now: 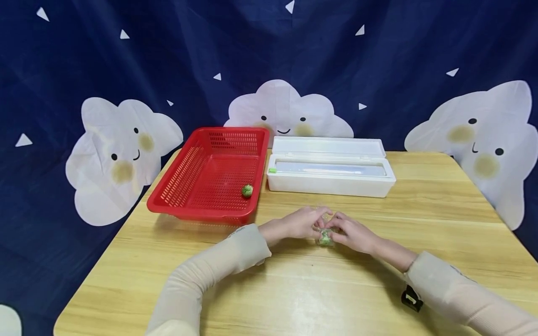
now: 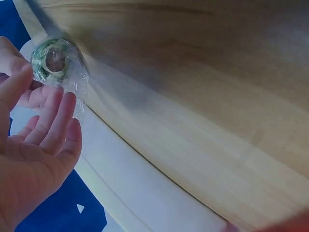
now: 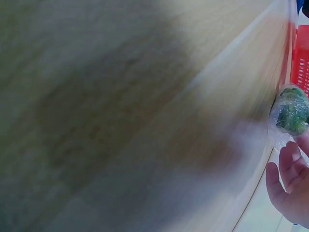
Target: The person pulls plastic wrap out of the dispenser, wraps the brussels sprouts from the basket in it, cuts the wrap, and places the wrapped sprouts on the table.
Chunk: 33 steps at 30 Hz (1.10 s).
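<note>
Holding a wrapped green vegetable [image 1: 325, 239] between them, left hand [image 1: 302, 224] and right hand [image 1: 355, 235] work low over the wooden table [image 1: 294, 284], in front of a long white box [image 1: 332, 185]. Left thumb and a fingertip pinch at the clear film [image 2: 77, 77]; the other fingers curve loosely, a little apart. Right thumb and forefinger pinch from the other side, remaining fingers slack and spread.

Hard to make out: the film's edges, nearly invisible from the head; the vegetable, part covered by fingers. Left wrist view gives its brownish round end under wrinkled film. Right wrist view cuts off the right thumb and the vegetable's far edge; much of that view is blurred table. A black object [image 1: 412, 298] is partly hidden by the right sleeve [image 1: 466, 289]; cannot tell what it is.

Around: red basket [image 1: 201, 213] to the left, a loose green vegetable [image 1: 247, 191] in its near right corner. Box just beside it, lid [image 1: 328, 146] raised at the back, green tab [image 1: 272, 170] at the left end. Behind, a navy backdrop [image 1: 189, 46].

Count: two vegetables, one wrapped, one loose; one basket; one box; three cloud faces [image 1: 286, 109], plus a white shape [image 1: 9, 322] cut off lower left.
</note>
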Each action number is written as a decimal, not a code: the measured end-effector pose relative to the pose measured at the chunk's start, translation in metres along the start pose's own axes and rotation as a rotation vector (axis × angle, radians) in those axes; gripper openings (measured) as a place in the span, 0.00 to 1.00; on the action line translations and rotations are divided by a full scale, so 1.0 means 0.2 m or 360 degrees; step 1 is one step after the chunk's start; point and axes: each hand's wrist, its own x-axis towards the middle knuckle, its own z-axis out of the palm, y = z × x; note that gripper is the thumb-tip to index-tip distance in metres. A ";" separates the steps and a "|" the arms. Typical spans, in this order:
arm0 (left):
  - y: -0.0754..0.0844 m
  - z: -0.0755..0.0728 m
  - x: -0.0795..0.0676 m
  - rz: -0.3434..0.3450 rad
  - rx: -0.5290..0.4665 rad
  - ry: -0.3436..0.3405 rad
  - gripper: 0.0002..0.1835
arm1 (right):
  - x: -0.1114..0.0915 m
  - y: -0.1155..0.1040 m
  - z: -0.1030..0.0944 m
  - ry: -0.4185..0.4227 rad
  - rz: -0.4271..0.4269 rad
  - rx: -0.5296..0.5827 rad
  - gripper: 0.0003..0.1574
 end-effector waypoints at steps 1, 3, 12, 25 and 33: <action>0.01 0.00 0.00 -0.0011 0.0004 -0.0013 0.36 | 0.00 0.00 0.00 -0.0002 0.0001 0.0003 0.11; 0.02 -0.01 0.00 -0.0019 0.0034 -0.0036 0.37 | 0.01 0.00 0.00 0.0003 0.0000 0.0001 0.11; 0.04 0.02 0.05 0.0005 0.0202 -0.0053 0.42 | 0.02 0.01 -0.01 0.0003 0.0005 0.0015 0.10; 0.04 0.01 0.06 -0.0156 0.0096 -0.0028 0.37 | 0.01 0.00 0.00 0.0089 0.0051 -0.0097 0.13; 0.00 0.01 0.07 -0.0123 0.0029 -0.0028 0.42 | -0.01 -0.03 0.05 0.0254 -0.0331 -0.0354 0.25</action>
